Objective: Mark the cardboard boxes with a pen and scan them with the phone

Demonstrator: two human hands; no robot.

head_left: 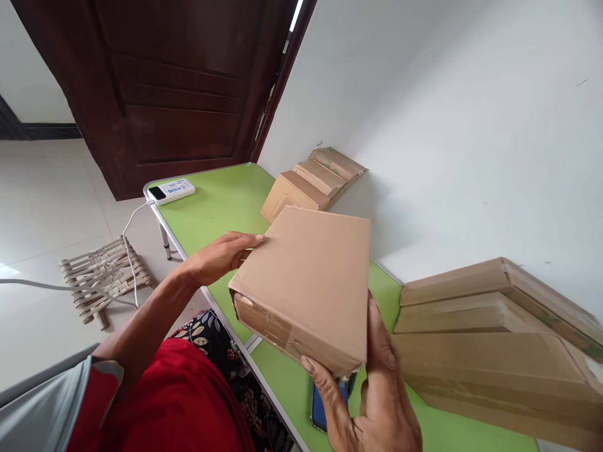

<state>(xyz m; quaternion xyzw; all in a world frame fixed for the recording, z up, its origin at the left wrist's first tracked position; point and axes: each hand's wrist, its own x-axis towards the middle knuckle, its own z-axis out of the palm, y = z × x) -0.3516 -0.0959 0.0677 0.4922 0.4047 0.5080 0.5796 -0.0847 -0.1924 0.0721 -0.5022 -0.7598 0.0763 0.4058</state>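
Note:
A closed brown cardboard box [311,270] is held tilted above the green table, its broad plain face up and clear tape along its near side. My left hand [223,256] grips its left edge, thumb on top and the other fingers partly hidden behind the box. At the near right corner my right hand [372,389] is closed round the box, thumb against the taped side and fingers along the right side. Below that corner a dark blue phone [320,405] lies on the table, partly covered by the box and my right hand.
The green table [217,188] stands against a white wall. Stacked cardboard boxes [296,191] sit at its far end, and larger stacked boxes [475,358] at the right. A white power bank [172,190] with a cable lies near the left edge. A woven stool [106,276] stands on the floor.

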